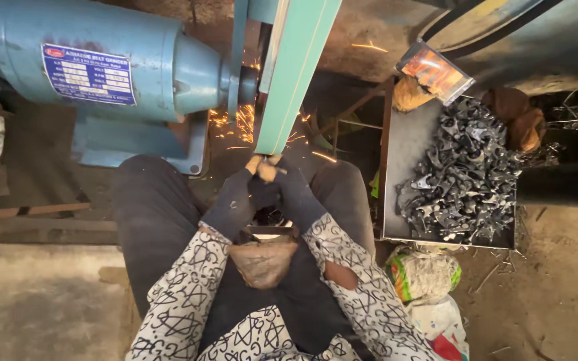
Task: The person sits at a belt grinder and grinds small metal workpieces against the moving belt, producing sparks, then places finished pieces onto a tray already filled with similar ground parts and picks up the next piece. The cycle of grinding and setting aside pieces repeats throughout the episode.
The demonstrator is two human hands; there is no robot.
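Both my hands wear dark gloves and meet just under the green grinding belt (294, 73). My left hand (235, 199) and my right hand (294, 194) together pinch a small metal piece (267, 166) against the belt's lower end. Orange sparks (239, 124) spray to the left of the contact point. The piece is mostly hidden by my fingertips. My patterned sleeves and dark trousers fill the lower middle of the view.
A blue motor housing (102, 60) sits at the upper left. A grey metal tray (403, 147) at the right holds several small dark metal parts (466, 174). A bundled bag (423, 274) lies below the tray. Dirt floor surrounds everything.
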